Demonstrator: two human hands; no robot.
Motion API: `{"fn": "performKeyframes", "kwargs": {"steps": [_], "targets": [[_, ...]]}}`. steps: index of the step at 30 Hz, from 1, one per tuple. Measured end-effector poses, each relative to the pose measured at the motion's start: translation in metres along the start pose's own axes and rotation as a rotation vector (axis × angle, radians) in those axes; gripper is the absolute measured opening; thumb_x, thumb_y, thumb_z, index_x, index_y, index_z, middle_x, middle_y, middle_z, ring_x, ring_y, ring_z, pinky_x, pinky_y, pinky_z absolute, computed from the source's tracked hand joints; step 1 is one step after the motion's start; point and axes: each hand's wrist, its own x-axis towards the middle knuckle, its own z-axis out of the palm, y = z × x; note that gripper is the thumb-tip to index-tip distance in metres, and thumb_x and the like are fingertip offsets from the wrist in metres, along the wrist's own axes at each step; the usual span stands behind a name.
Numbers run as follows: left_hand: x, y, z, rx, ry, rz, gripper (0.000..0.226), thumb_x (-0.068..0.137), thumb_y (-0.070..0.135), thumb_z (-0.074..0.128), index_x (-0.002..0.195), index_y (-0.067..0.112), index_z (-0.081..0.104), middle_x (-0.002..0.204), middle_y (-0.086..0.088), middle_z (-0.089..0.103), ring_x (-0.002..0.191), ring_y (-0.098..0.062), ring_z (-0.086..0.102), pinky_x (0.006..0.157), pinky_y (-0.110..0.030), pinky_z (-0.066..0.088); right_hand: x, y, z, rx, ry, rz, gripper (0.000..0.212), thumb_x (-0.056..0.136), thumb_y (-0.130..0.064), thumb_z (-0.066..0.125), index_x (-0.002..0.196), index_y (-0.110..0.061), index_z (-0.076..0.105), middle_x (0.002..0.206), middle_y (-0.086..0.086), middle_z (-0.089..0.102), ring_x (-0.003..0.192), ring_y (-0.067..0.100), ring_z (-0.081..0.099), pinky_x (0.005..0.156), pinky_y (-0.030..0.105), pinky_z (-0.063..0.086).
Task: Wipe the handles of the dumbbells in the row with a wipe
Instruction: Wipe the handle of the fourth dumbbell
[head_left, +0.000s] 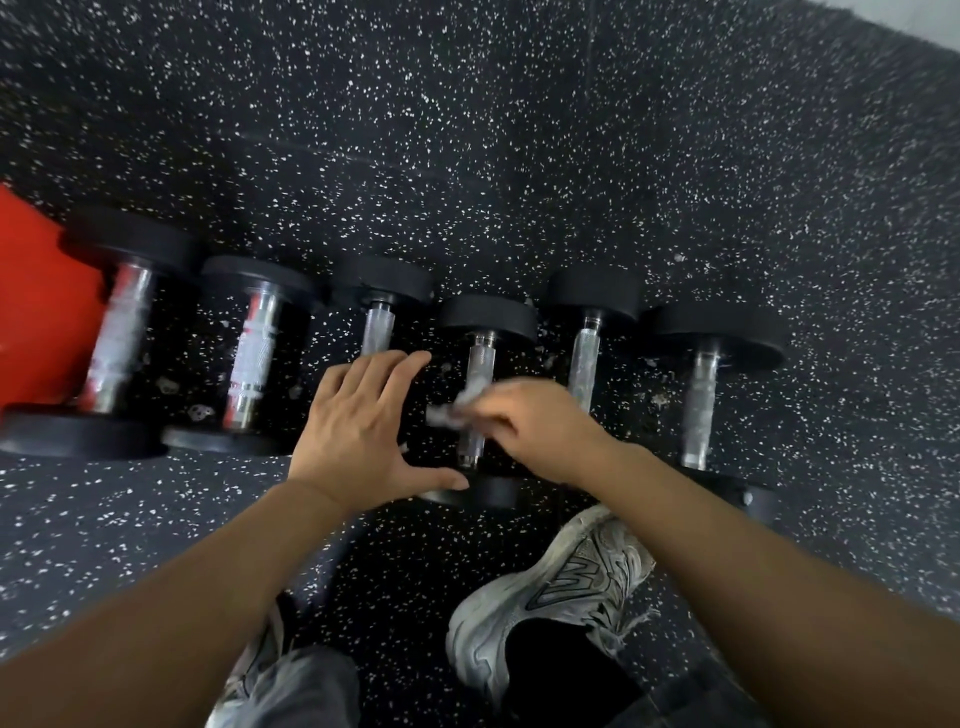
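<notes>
right hand (540, 431) pinches wipe (462, 405) against fourth dumbbell handle (475, 384); left hand (358, 431) spread flat alongside.

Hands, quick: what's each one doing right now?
Left hand: open, fingers spread, holding nothing.
Right hand: closed on the wipe, against the fourth dumbbell's handle.

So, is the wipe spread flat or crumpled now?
Crumpled. The wipe is a bunched wad pinched in the right hand against a dumbbell handle; motion blur hides its folds.
</notes>
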Motion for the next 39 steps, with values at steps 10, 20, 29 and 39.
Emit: {"fn": "performKeyframes", "kwargs": {"steps": [10,20,29,39], "targets": [[0.001,-0.001,0.004,0.008,0.022,0.004,0.129,0.055,0.103,0.054,0.15,0.017,0.043,0.14,-0.005,0.055,0.129,-0.026,0.052,0.113,-0.045,0.033,0.014,0.014,0.015,0.047,0.241,0.181,0.033,0.104,-0.033,0.049,0.134,-0.038,0.06,0.13,-0.008,0.066,0.118,0.022,0.058,0.09,0.041,0.052],[0.002,-0.001,0.004,0.022,0.021,0.02,0.124,0.057,0.101,0.055,0.146,0.016,0.047,0.138,-0.004,0.056,0.125,-0.026,0.054,0.109,-0.046,0.038,-0.014,0.002,0.026,-0.073,-0.135,-0.033,0.032,0.102,-0.028,0.052,0.13,-0.039,0.064,0.116,-0.011,0.07,0.101,0.017,0.051,0.079,0.034,0.046],[0.002,-0.003,0.005,0.013,0.013,0.03,0.125,0.059,0.104,0.049,0.149,0.018,0.044,0.141,-0.004,0.054,0.129,-0.025,0.052,0.112,-0.044,0.035,0.008,0.014,0.013,0.088,0.264,0.205,0.032,0.103,-0.038,0.048,0.129,-0.034,0.066,0.124,-0.009,0.072,0.112,0.02,0.064,0.092,0.04,0.053],[0.002,-0.003,0.004,-0.003,-0.008,0.027,0.124,0.058,0.103,0.048,0.151,0.021,0.041,0.145,-0.002,0.052,0.13,-0.024,0.05,0.112,-0.044,0.034,-0.019,-0.007,0.027,0.058,-0.078,0.09,0.029,0.103,-0.035,0.049,0.127,-0.035,0.066,0.12,-0.011,0.07,0.114,0.016,0.058,0.096,0.037,0.047]]}}
